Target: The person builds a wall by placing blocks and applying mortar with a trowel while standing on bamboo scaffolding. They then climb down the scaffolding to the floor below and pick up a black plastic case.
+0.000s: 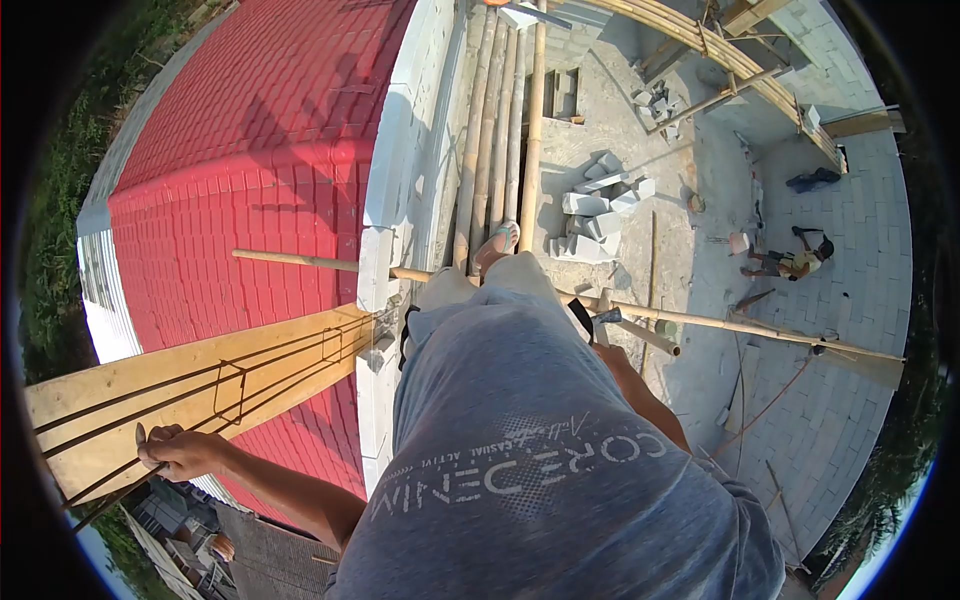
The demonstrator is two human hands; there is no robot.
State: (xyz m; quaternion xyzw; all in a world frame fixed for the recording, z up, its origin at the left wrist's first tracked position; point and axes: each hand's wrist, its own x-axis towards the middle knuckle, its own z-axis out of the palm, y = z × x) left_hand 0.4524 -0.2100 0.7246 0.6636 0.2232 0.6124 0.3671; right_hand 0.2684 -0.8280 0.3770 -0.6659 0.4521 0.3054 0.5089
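My left hand (pixel 180 452) is closed around a dark steel bar of a rebar cage (pixel 232 388). The cage has long bars joined by square stirrups and lies along a wide wooden board (pixel 185 372). My right hand (pixel 613 359) is partly hidden at the right edge of my shirt. Just beyond it is a grey metal piece, seemingly a hammer head (pixel 606 316), beside a dark strap or handle. Whether my right fingers grip it cannot be made out. My sandalled foot (pixel 499 240) rests at the bamboo poles (pixel 497 130).
A bamboo pole (pixel 740 325) crosses at my legs. A pale block wall (pixel 376 265) and red tiled roof (pixel 230 230) lie left. Far below right are stacked blocks (pixel 600 205) on a floor, and another person (pixel 797 263). A curved bamboo bundle (pixel 740 70) spans the upper right.
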